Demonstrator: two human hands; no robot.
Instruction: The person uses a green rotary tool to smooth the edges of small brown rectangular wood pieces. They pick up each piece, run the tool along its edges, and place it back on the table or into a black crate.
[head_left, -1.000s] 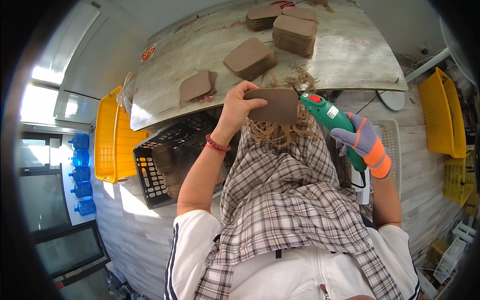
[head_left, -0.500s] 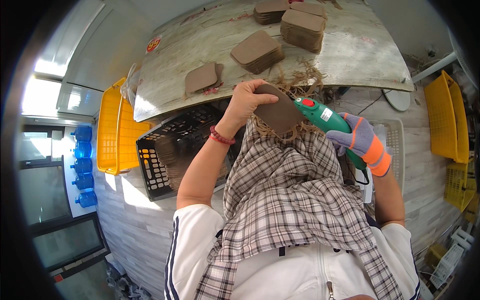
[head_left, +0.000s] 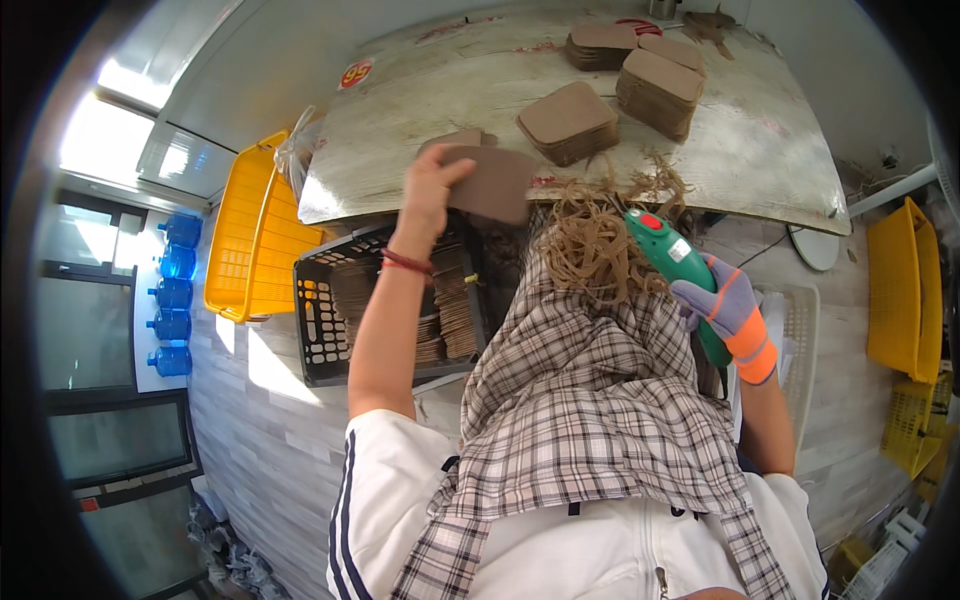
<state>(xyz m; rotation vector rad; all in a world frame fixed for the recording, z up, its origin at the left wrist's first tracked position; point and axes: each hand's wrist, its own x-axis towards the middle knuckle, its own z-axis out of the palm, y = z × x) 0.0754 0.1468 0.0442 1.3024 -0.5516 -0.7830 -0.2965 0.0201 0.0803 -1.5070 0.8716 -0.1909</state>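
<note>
My bare left hand (head_left: pixel 428 200) grips a flat brown rounded-corner piece (head_left: pixel 495 187) at the table's front edge, thumb on top. The piece partly covers a low pile of similar pieces (head_left: pixel 458 139). In my right hand (head_left: pixel 728 315), gloved in grey and orange, is a green corded handheld power tool (head_left: pixel 668 248) with a red button. Its tip points toward the table and touches no piece; the tip itself is hard to make out. Thin brown trimmings (head_left: pixel 590 240) lie tangled over my checked apron (head_left: pixel 570 400) and the table edge.
Stacks of brown pieces (head_left: pixel 568 118) stand on the worn table (head_left: pixel 400 80). Below it on the left, a black crate (head_left: pixel 322 368) holds more. A yellow basket (head_left: pixel 232 245) stands further left, a white basket (head_left: pixel 803 330) to my right, with yellow crates (head_left: pixel 900 290) beyond.
My left hand has carried the brown piece left, away from the tool, to the low pile. The tool has dropped slightly toward me. The view has shifted, showing more of the crate and trimmings.
</note>
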